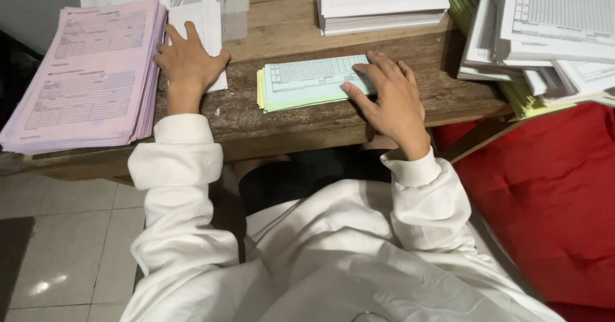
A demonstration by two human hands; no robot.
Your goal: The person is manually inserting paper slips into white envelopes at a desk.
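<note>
My left hand (186, 62) lies flat, fingers spread, on a small stack of white forms (204, 24) beside a tall pile of pink forms (90, 75). My right hand (391, 98) rests with spread fingers on the right end of a small stack of pale green and yellow forms (301, 82) in the middle of the wooden desk (288, 120). Neither hand grips anything. Both arms wear white sleeves.
A stack of white paper (381, 5) sits at the back of the desk. Piles of white, green and yellow forms (544, 33) lean at the right. A red cushion (551, 194) lies lower right. Tiled floor (64, 251) shows at the lower left.
</note>
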